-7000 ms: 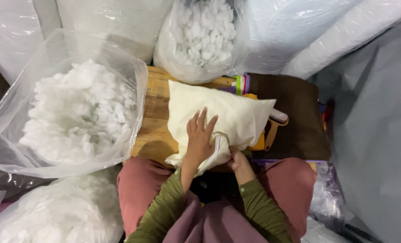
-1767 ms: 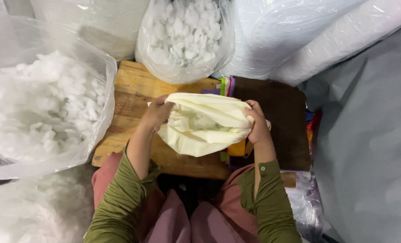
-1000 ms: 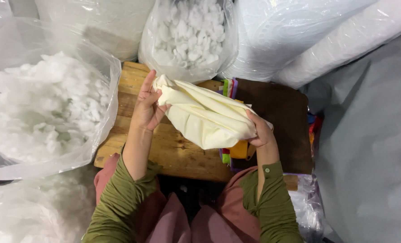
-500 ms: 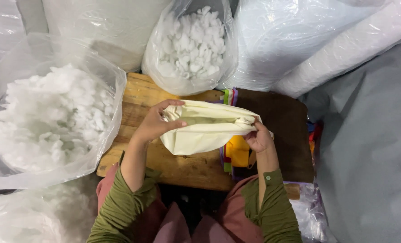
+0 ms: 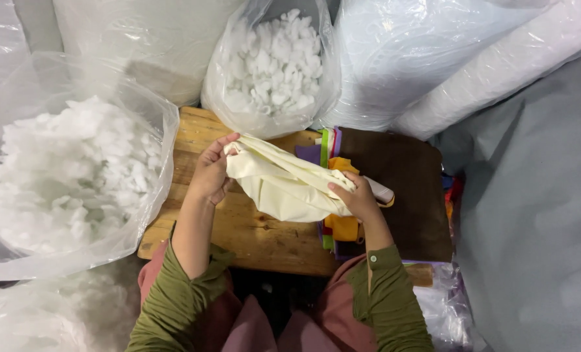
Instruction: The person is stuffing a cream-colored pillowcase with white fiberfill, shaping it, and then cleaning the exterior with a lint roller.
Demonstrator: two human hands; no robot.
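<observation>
Near the middle of the frame both hands hold a cream cloth cover (image 5: 284,186) stretched between them above the wooden worktop (image 5: 251,234). The left hand (image 5: 211,173) grips the cover's upper left end, its fingers (image 5: 228,140) curled around the bunched cloth with the thumb pressed against it. The right hand (image 5: 357,197) holds the lower right end, its fingers closed on the cloth there. The cover hangs in soft folds from upper left to lower right and sags a little at its middle; I cannot tell whether it touches the worktop below.

Under the right hand lies a stack of coloured felt pieces (image 5: 339,225), with yellow, green and purple edges showing, and just beside them to the right a dark brown sheet (image 5: 401,189) covers the worktop's right part.

At the left of the frame a large clear plastic bag (image 5: 75,176) stands open, full of white fluffy stuffing. Another clear bag of stuffing (image 5: 274,65) sits at the top centre, touching the far edge of the worktop. More clear bags fill the upper right, and a grey sheet (image 5: 538,215) hangs down the right side. Both arms wear olive green sleeves (image 5: 186,300) at the bottom of the frame.
</observation>
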